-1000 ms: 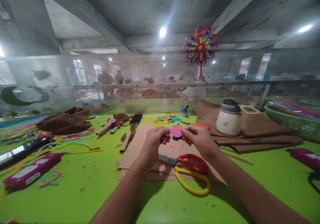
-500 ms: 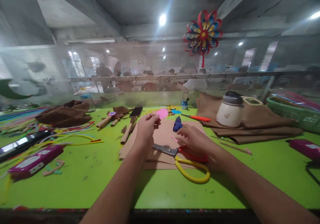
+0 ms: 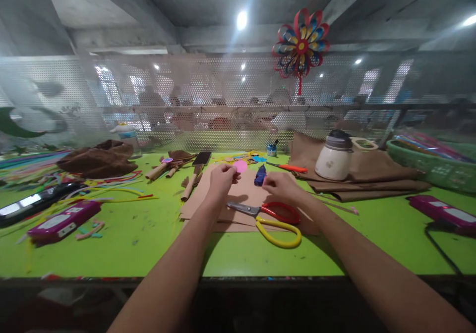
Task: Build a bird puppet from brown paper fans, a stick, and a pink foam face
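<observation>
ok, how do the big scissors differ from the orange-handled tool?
- Handles: the big scissors have one red and one yellow open loop; the orange-handled tool has a slim grip, no open loops visible.
- Place: the scissors lie nearer the camera, blades over the brown sheets; the tool lies farther back.

Shared: both point roughly left, and neither is gripped.

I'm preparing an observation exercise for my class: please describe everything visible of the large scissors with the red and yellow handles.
The scissors have grey, metal-looking blades, a pivot, and two looped handles, smooth like plastic: one red, one yellow. They lie on tan sheets, blades pointing left, the yellow loop reaching over the green table. Neither the left hand nor the right hand grips them.
</observation>
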The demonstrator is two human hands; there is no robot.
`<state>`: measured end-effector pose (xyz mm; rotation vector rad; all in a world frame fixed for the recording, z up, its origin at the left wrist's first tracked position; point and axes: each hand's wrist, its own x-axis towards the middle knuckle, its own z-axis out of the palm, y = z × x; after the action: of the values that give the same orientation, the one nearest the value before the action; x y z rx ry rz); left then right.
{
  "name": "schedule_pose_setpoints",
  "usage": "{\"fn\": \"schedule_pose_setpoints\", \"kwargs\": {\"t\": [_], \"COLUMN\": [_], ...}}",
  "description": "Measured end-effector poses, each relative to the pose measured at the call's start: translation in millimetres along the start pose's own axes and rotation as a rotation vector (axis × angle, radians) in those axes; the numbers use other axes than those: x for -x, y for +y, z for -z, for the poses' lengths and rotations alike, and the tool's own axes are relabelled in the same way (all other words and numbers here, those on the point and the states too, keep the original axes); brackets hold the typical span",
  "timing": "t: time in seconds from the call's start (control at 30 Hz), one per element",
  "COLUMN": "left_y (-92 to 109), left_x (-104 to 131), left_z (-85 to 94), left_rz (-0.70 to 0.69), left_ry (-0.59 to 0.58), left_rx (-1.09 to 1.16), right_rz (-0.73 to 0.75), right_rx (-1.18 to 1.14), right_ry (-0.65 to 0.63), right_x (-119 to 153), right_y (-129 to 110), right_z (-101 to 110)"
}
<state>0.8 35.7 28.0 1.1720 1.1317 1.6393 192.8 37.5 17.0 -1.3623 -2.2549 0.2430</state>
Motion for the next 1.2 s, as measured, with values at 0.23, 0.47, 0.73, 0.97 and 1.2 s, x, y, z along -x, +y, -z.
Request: {"fn": "schedule_pose_setpoints", "kwargs": {"t": [0.23,0.47,0.73,0.97,1.2], "left_y": [6.6,11.3,12.2,15.1,19.2], "left_x": [-7.9,-8.9,-14.4,-19.2,-30.6], "left_z": [7.4,12.4,22.0,23.2,41.0], "left_rz": [-0.017,-0.01,0.005,0.031,0.057], "left_ry": [0.11,0.145,0.19,0.233,0.248], "left_rx": [0.051,0.104,0.14,0.173,0.138], "right_rz": [-0.378,-0.494,0.105,0.099,0.002], "right_rx": [-0.95,-1.136,0.007,0.285,0.114], "right_ry": [1.018,0.917,-0.144,-0.362,-0.126], "right_x": [5.3,10.8,47.6,69.7,91.3], "right_y": [66.4,57.0,-22.3,-35.5,-21.7], "right_z": [83.8,41.3,10.0,7.7,32.1]}}
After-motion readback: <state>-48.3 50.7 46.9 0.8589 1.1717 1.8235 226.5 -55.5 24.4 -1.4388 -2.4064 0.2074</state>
